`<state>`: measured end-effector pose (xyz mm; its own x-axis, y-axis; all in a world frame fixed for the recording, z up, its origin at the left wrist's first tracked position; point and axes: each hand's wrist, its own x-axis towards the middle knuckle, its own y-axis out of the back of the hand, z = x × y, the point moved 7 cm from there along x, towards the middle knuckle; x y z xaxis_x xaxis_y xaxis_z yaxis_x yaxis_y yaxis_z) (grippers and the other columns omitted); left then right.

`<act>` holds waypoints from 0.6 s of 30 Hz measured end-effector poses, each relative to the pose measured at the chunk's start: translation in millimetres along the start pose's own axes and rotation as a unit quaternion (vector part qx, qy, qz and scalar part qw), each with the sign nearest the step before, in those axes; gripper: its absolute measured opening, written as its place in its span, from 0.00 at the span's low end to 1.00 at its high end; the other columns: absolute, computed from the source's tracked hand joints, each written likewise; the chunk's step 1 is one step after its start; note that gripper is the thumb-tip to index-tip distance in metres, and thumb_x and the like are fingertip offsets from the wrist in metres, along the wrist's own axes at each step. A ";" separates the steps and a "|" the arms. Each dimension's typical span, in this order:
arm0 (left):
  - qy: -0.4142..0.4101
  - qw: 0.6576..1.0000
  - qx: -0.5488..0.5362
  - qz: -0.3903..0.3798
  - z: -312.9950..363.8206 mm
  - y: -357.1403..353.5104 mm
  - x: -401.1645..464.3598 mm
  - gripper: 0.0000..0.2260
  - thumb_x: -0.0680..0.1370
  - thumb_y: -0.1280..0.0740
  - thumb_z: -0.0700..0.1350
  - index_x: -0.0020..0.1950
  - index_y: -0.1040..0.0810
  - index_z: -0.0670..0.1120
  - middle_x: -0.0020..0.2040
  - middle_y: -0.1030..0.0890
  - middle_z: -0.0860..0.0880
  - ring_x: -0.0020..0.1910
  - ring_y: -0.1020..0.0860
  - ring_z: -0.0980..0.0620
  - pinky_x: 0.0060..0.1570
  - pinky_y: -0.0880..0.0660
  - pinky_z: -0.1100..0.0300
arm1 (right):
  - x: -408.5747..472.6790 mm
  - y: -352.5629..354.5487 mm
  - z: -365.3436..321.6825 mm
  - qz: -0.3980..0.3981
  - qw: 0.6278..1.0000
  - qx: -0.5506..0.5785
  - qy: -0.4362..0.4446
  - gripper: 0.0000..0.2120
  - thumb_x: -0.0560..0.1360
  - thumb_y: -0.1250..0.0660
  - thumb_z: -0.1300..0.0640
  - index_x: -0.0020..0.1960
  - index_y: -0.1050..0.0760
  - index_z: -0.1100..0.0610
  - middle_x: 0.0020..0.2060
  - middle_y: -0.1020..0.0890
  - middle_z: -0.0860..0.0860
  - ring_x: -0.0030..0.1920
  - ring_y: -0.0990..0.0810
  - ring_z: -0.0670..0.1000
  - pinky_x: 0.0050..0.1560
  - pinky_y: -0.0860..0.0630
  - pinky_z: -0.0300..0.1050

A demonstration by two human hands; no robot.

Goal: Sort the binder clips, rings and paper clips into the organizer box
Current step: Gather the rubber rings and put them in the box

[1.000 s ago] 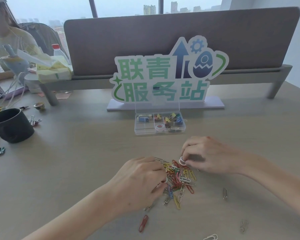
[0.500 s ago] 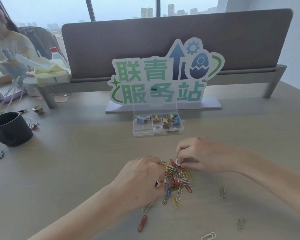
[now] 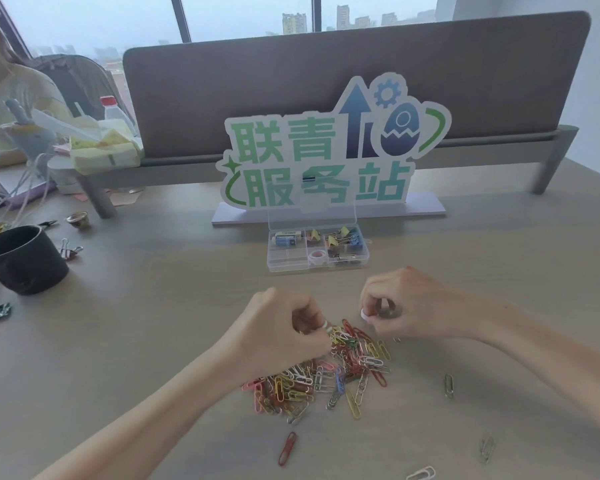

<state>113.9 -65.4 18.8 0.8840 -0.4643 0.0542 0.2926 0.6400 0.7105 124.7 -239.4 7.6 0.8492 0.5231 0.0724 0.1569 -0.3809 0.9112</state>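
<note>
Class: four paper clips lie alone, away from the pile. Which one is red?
The red clip, nearest the camera below the pile. The other three strays, off to the right, are silver or white.

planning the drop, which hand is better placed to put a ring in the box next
Right, probably: the right hand pinches a white ring and sits nearer the organizer box than the left hand.

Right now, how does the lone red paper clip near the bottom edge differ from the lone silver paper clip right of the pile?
The lone red paper clip is coloured; the lone silver paper clip is bare metal. The red one lies below the pile and leans right, while the silver one lies to the pile's right, nearly upright in view. Both lie flat on the table, untouched by either hand.
</note>
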 end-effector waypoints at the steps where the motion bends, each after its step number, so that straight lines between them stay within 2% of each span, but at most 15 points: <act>1: 0.007 1.000 -0.019 0.000 -2.0 1.7 1.3 0.04 0.65 0.30 0.48 0.34 0.20 0.50 0.34 0.16 0.52 0.30 0.22 0.60 0.36 0.23 0.62 | -0.2 0.6 0.9 0.003 1.000 0.005 -0.005 0.04 0.71 0.31 0.54 0.39 0.24 0.47 0.37 0.20 0.42 0.38 0.24 0.42 0.40 0.26 0.35; 3: 0.019 0.999 -0.042 0.008 -6.3 4.3 3.1 0.05 0.64 0.30 0.49 0.35 0.19 0.49 0.33 0.16 0.51 0.31 0.20 0.56 0.37 0.22 0.58 | -1.2 2.0 1.5 0.006 1.000 0.011 -0.010 0.04 0.71 0.30 0.54 0.39 0.24 0.48 0.37 0.20 0.42 0.39 0.23 0.42 0.40 0.27 0.33; 5: 0.030 0.998 -0.062 0.018 -9.0 6.6 4.4 0.04 0.64 0.30 0.48 0.34 0.20 0.48 0.36 0.15 0.53 0.33 0.18 0.55 0.40 0.20 0.57 | -2.0 2.3 1.4 0.004 1.000 0.010 -0.010 0.04 0.72 0.30 0.54 0.39 0.23 0.48 0.38 0.20 0.42 0.39 0.23 0.42 0.40 0.28 0.32; 7: 0.037 0.995 -0.089 0.020 -10.2 7.8 4.8 0.03 0.66 0.29 0.44 0.33 0.21 0.46 0.42 0.14 0.56 0.35 0.16 0.52 0.46 0.19 0.53 | -2.3 2.6 0.6 0.006 1.000 0.008 -0.006 0.04 0.72 0.30 0.55 0.39 0.24 0.48 0.38 0.19 0.43 0.39 0.23 0.42 0.39 0.28 0.32; 9: 0.045 0.993 -0.111 0.022 -9.8 9.7 4.2 0.04 0.69 0.30 0.38 0.34 0.22 0.44 0.44 0.14 0.56 0.34 0.16 0.50 0.47 0.19 0.51 | -2.3 2.8 0.8 0.010 1.000 0.009 -0.006 0.04 0.71 0.30 0.55 0.39 0.24 0.48 0.38 0.19 0.43 0.39 0.23 0.42 0.39 0.28 0.32; 11: 0.046 0.990 -0.132 0.008 -5.5 10.4 3.4 0.03 0.71 0.30 0.38 0.37 0.21 0.43 0.38 0.14 0.51 0.30 0.19 0.49 0.37 0.22 0.54 | -2.0 2.6 1.0 0.013 1.000 0.010 -0.007 0.05 0.71 0.30 0.55 0.39 0.24 0.48 0.38 0.19 0.43 0.39 0.23 0.42 0.39 0.28 0.31; 13: 0.043 0.988 -0.150 -0.013 -2.8 9.5 2.5 0.03 0.71 0.30 0.41 0.37 0.20 0.44 0.32 0.16 0.46 0.24 0.27 0.51 0.27 0.33 0.61 | -1.9 2.9 0.4 0.016 1.000 0.012 -0.006 0.06 0.71 0.30 0.55 0.38 0.24 0.47 0.37 0.20 0.43 0.38 0.23 0.42 0.39 0.29 0.30; 15: 0.033 0.986 -0.159 -0.027 -3.7 8.2 3.2 0.03 0.69 0.30 0.43 0.37 0.21 0.45 0.31 0.17 0.44 0.25 0.28 0.51 0.27 0.33 0.62 | -2.3 4.7 -0.9 0.023 1.000 0.018 -0.004 0.06 0.71 0.30 0.56 0.38 0.25 0.47 0.36 0.20 0.42 0.37 0.23 0.43 0.38 0.29 0.30; 18: 0.017 0.990 -0.138 -0.023 -8.4 6.8 6.3 0.04 0.66 0.31 0.45 0.36 0.22 0.45 0.32 0.16 0.45 0.32 0.19 0.47 0.33 0.26 0.61 | -2.9 9.3 -0.6 0.043 0.999 0.019 -0.007 0.07 0.71 0.30 0.56 0.37 0.24 0.47 0.35 0.20 0.42 0.36 0.22 0.42 0.37 0.30 0.29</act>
<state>124.5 -58.8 18.1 0.8774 -0.4797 -0.0009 0.4176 0.7629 0.4935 123.4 -244.0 16.1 0.8677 0.4758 0.1441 0.1014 -0.4531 0.8857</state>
